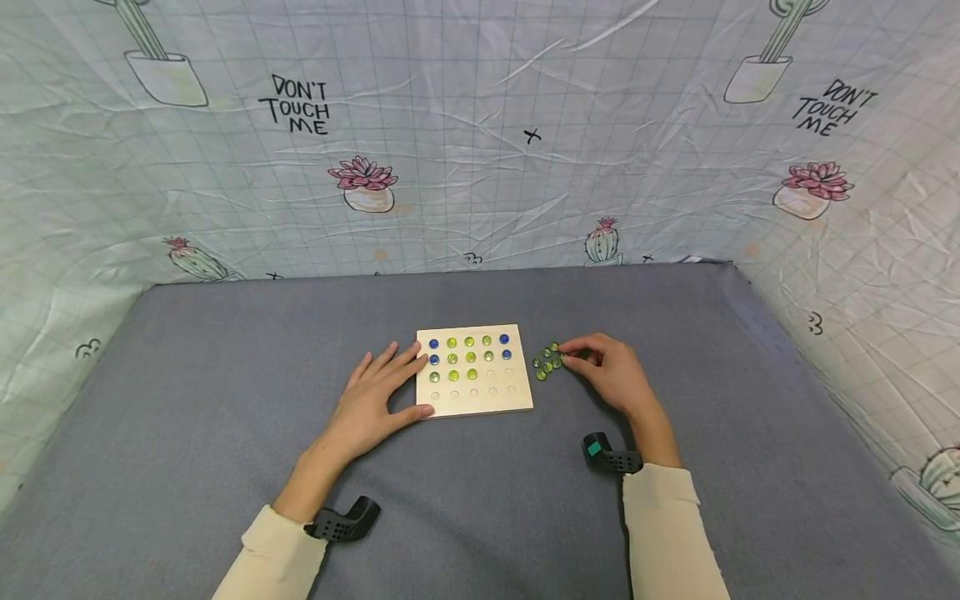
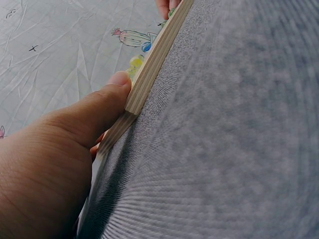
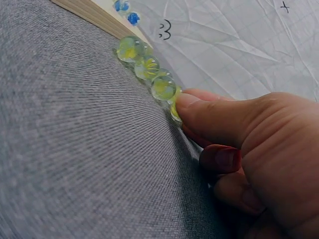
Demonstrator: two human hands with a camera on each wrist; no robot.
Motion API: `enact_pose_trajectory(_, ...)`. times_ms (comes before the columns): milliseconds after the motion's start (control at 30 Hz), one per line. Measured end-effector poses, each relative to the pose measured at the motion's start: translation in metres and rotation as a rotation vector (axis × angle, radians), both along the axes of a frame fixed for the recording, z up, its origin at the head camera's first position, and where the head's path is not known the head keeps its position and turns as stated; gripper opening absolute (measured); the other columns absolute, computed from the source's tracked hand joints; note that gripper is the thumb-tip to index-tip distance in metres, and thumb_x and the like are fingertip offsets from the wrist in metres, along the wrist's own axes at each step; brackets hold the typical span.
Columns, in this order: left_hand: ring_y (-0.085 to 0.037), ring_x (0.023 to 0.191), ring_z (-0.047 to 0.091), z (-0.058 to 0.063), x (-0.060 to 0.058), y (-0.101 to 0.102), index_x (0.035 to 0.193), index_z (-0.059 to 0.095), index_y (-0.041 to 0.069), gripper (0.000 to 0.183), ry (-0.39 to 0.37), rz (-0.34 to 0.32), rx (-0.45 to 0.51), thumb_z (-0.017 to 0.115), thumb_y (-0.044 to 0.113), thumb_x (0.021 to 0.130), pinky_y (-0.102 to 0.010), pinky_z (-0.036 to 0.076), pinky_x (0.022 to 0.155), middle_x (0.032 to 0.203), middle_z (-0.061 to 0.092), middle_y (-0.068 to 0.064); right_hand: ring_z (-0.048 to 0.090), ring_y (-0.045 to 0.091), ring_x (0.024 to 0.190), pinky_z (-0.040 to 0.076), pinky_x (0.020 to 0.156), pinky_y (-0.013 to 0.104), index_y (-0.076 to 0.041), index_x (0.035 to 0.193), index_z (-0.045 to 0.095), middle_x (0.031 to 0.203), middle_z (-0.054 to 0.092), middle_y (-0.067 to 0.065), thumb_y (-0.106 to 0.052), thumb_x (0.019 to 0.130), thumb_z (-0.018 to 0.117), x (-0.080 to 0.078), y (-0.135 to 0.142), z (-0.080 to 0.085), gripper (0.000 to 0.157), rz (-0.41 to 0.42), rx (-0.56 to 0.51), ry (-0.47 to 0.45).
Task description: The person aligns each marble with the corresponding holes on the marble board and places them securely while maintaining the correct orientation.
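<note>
Board (image 1: 482,384): I count 13 filled, seven holes (image 1: 492,391) empty toward near edge; right hand (image 1: 611,371) pinches marble (image 3: 174,110), left hand (image 1: 372,408) splayed, ungripping.

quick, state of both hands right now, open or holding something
Left hand: open, fingers spread, touching the board at its left side.
Right hand: closed, pinching a marble.
</note>
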State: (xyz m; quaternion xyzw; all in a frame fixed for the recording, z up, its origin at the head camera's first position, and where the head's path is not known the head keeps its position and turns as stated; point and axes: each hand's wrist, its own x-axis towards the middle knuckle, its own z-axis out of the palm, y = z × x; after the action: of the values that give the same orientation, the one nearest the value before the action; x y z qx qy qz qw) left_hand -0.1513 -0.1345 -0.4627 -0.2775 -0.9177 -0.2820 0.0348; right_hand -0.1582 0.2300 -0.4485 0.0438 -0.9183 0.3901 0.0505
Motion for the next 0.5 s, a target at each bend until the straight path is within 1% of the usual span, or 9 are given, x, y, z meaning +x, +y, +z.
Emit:
enact_pose_trajectory(200,-0.03,0.143,0.019,-0.0002,-0.0006,0.0,0.147,0.042,0.016,0.076,0.003,0.0,-0.001,0.069,0.049,0.084,-0.051,0.006,0.114,0.154,0.031,-0.002,0.048,0.019,0.06,0.038,0.051,0.029,-0.015,0.104,0.074,0.083,0.059,0.002,-0.016,0.085,0.074,0.0006,0.0026,0.0007,0.019,0.021,-0.023,-0.037)
enact_pose_trajectory(500,-0.03,0.143,0.019,-0.0009,-0.0007,-0.0004,0.147,0.042,0.015,0.075,0.001,0.002,-0.002,0.068,0.049,0.085,-0.051,0.006,0.114,0.154,0.032,-0.003,0.047,0.018,0.06,0.037,0.051,0.029,-0.015,0.104,0.073,0.089,0.062,0.002,-0.015,0.083,0.076,-0.0002,0.0031,-0.0001,0.021,0.026,-0.034,-0.057)
